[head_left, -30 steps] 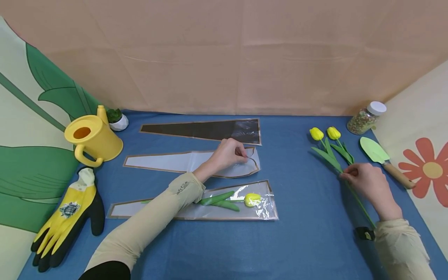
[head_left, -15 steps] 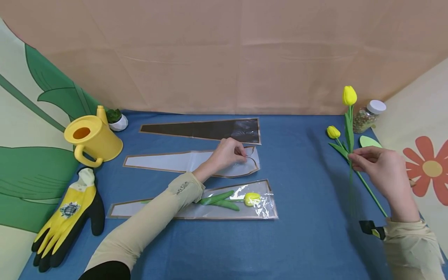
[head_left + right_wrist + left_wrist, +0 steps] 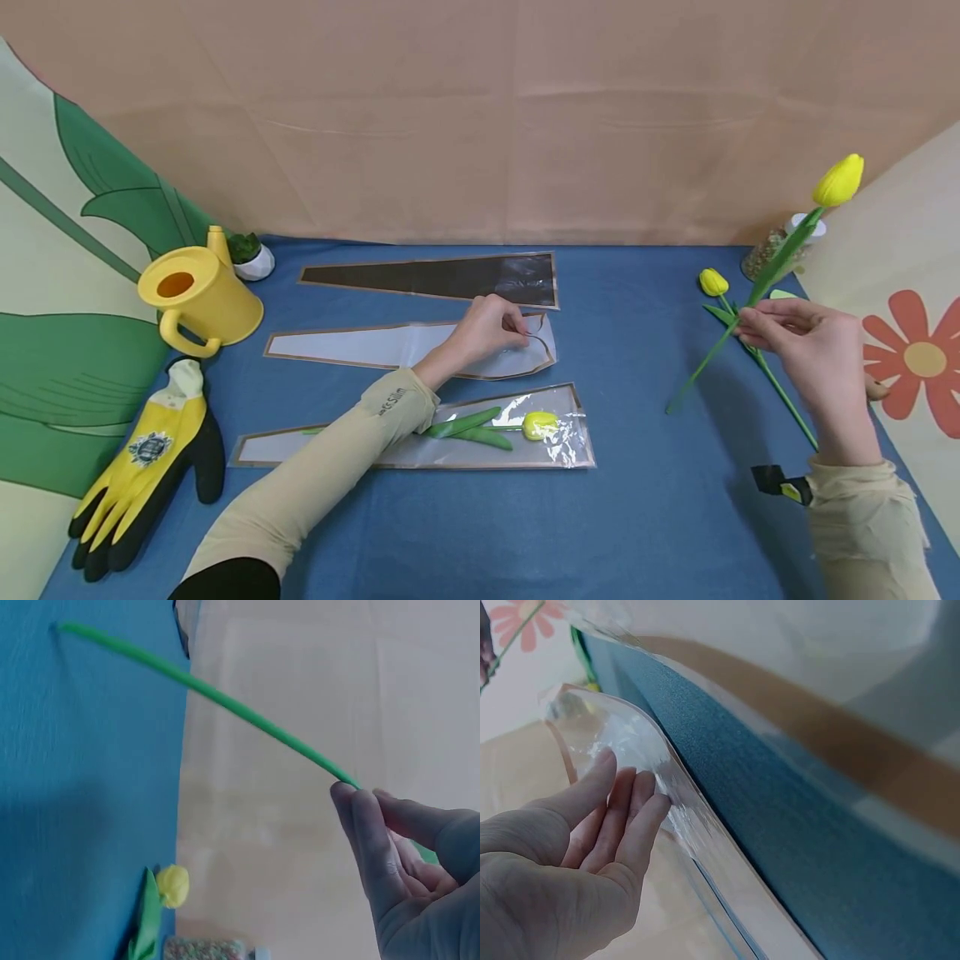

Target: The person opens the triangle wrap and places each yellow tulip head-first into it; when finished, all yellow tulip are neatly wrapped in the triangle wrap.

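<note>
My right hand (image 3: 821,358) pinches a yellow tulip (image 3: 838,182) by its green stem, at the right of the head view. The flower leans up to the right and the bare stem end points down left, as the stem (image 3: 247,712) shows in the right wrist view. Another yellow tulip (image 3: 713,283) lies on the cloth behind that hand. With thumb and fingers, my left hand (image 3: 487,329) holds the wide mouth of a white tapered flower sleeve (image 3: 337,346), its edge bowed apart. In front, a clear-faced sleeve (image 3: 262,450) contains a tulip (image 3: 540,427); my left forearm partly covers it.
A black sleeve (image 3: 420,277) lies at the back. To the left are a yellow watering can (image 3: 247,312), a small potted succulent (image 3: 255,262) and a yellow-black glove (image 3: 157,450). A lidded jar (image 3: 765,250) and a mostly hidden trowel (image 3: 876,388) are at the right.
My right hand has lifted one tulip off the cloth and tilted it, flower up to the right and stem end swinging left. My left hand keeps its place on the white sleeve.
</note>
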The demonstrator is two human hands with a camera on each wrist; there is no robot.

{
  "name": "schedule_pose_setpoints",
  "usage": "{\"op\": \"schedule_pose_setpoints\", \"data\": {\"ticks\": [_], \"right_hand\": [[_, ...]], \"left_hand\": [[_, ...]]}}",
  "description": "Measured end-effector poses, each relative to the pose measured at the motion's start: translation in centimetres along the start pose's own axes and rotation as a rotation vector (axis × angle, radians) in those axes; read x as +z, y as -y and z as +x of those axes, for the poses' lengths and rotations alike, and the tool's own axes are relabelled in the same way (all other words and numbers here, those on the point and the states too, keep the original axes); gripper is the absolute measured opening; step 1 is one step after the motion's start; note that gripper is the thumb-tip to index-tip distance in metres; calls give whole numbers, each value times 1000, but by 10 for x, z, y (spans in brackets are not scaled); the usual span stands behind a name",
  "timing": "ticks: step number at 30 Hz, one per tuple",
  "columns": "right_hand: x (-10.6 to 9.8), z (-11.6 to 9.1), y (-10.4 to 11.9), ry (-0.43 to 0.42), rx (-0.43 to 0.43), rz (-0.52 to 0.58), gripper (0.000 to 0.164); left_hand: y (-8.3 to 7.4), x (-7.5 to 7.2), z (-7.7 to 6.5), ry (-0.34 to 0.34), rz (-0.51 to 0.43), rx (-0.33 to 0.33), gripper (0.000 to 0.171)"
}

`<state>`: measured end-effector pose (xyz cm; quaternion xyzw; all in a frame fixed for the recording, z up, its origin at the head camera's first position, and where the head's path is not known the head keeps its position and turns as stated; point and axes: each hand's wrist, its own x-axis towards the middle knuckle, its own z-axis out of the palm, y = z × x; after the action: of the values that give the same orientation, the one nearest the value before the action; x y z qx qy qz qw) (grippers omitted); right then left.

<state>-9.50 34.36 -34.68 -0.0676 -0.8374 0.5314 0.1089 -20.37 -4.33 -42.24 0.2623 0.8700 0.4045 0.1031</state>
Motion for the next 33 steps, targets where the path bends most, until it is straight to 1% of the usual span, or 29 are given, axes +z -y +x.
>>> {"op": "schedule_pose_setpoints", "data": {"ticks": [1, 3, 6, 13, 18, 23, 26, 30, 33], "right_hand": [[1, 0, -1, 5, -1, 78, 11], [4, 1, -3, 19, 1, 224, 10], [11, 3, -6, 30, 14, 393, 8], [32, 3, -14, 39, -7, 552, 4], [47, 2, -15, 55, -13, 627, 6], [60, 0, -13, 28, -20, 670, 11], [66, -1, -12, 15, 0, 711, 13], [76, 1, -12, 12, 36, 738, 15], [84, 2, -13, 16, 52, 722, 17]], "left_hand": [[0, 0, 0, -1, 0, 0, 6], [0, 0, 0, -4, 6, 1, 6], [0, 0, 0, -7, 10, 1, 6], [-1, 1, 1, -7, 11, -8, 6], [0, 1, 1, -25, 7, -9, 8], [0, 1, 2, -41, 22, -22, 9], [-1, 2, 2, -48, 29, -30, 9], [-2, 1, 2, -56, 24, -34, 10], [-1, 1, 2, -66, 20, -35, 11]]}}
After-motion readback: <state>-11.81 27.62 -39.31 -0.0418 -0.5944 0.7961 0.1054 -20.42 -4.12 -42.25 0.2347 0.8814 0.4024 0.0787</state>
